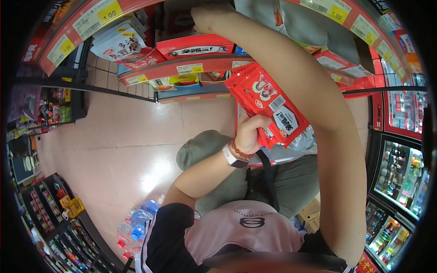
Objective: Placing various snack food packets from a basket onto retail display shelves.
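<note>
My left hand (251, 133) grips a stack of red snack packets (273, 102), with the thumb pressed over their lower edge. The packets bear writing, a barcode and small pictures. My right arm stretches across to the shelf, where my right hand (213, 18) is over the open red display box (198, 47). Its fingers are in shadow and partly cut off by the picture's top edge. Beside that box stand white and red snack pouches (119, 42). Below the packets, a box or basket (273, 157) with silvery packs (304, 138) is at my knees.
A red shelf edge with price labels (189, 68) runs under the display box, and another shelf edge (97, 20) curves above. Grey-white cartons (307, 27) fill the right of the shelf. Water bottles (141, 218) stand on the floor. Lit drink coolers (399, 174) line the right.
</note>
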The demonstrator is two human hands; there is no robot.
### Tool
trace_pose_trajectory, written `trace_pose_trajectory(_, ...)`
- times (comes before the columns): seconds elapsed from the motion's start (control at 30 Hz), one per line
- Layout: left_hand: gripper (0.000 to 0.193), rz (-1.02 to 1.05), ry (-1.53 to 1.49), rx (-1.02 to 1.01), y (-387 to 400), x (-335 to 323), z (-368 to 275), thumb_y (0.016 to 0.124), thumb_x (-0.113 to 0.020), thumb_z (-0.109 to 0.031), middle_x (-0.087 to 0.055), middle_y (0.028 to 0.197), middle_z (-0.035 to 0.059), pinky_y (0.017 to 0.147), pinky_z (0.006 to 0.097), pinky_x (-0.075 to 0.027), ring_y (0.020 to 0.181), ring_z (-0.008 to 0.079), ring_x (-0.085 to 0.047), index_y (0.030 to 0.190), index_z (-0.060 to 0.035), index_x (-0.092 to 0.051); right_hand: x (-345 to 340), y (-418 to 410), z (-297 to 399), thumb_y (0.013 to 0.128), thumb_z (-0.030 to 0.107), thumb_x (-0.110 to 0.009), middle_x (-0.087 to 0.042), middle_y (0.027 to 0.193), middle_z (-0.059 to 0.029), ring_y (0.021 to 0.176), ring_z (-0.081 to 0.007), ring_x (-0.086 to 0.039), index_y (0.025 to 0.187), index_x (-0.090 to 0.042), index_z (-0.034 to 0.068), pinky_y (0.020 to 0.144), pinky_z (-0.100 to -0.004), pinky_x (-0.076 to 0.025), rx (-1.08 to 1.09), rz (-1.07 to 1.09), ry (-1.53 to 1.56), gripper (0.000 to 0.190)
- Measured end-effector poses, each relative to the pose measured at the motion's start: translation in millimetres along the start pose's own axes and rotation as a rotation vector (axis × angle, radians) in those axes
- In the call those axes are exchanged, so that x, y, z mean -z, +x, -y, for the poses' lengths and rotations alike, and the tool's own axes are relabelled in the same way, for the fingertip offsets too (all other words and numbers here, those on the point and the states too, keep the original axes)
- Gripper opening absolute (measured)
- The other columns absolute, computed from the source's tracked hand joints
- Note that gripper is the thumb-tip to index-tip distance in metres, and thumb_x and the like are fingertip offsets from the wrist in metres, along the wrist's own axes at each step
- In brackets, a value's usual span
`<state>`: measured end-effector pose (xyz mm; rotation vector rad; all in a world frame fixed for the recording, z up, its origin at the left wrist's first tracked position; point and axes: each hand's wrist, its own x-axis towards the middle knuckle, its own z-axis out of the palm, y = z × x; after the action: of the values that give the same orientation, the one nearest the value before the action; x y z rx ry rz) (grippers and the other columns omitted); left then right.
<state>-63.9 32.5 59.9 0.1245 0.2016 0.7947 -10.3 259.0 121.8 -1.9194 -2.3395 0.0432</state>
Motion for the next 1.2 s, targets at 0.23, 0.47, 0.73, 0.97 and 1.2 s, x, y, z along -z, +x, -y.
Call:
trace_pose_trajectory(0.23,0.057,-0.034,-0.014,-0.06,-2,-2,-10,0.065,-0.047,0.005,-0.055,0.109,0.0156,0.085,0.0424,-0.05,0.099,0.0278,-0.058,0.121,0.0021,-0.036,90,-87,4,0.083,0.019,-0.053,-0.058,0.091,-0.0123,0.085,-0.0212,-0.056,0.091,-0.058,0.0,0.075,-0.0331,-0.044,0.088,0.029,0.337,0.021)
trace_pose_trajectory(0.47,0.061,-0.02,-0.004,-0.095,-4,-2,-9,0.065,-0.049,-0.002,-0.053,0.114,0.0161,0.086,0.0408,-0.049,0.101,0.0284,-0.057,0.124,0.0025,-0.035,88,-207,-47,0.083,0.024,-0.061,-0.055,0.078,-0.0035,0.072,-0.011,-0.052,0.087,-0.052,0.003,0.063,-0.0261,-0.043,-0.111,0.28,0.565,0.023)
trace_pose_trajectory(0.73,0.066,0.049,0.007,-0.077,-1,-12,-3,0.063,-0.046,-0.002,-0.05,0.117,0.0196,0.089,0.0427,-0.048,0.105,0.0314,-0.055,0.127,0.0033,-0.031,52,-233,-65,0.084,0.01,-0.059,-0.051,0.071,0.0009,0.068,-0.0032,-0.046,0.079,-0.048,0.003,0.059,-0.021,-0.038,-0.261,0.201,1.192,0.014)
trace_pose_trajectory(0.97,0.066,-0.012,0.02,-0.086,3,-9,-10,0.064,-0.043,0.0,-0.049,0.121,0.0175,0.093,0.0453,-0.044,0.11,0.0319,-0.051,0.129,0.0008,-0.032,52,-251,-41,0.084,-0.001,-0.052,-0.056,0.101,-0.0087,0.092,-0.0131,-0.058,0.119,-0.036,0.004,0.071,-0.0235,-0.048,-0.375,-0.126,1.479,0.039)
trace_pose_trajectory(1.2,0.044,-0.104,0.053,-0.157,6,4,-5,0.076,-0.047,-0.011,-0.055,0.113,0.0146,0.09,0.0409,-0.045,0.103,0.0269,-0.056,0.119,-0.0004,-0.043,56,-281,-23,0.078,-0.003,-0.043,-0.062,0.079,-0.0091,0.066,-0.0131,-0.061,0.109,-0.049,0.004,0.056,-0.027,-0.046,-0.445,-0.043,1.206,0.033)
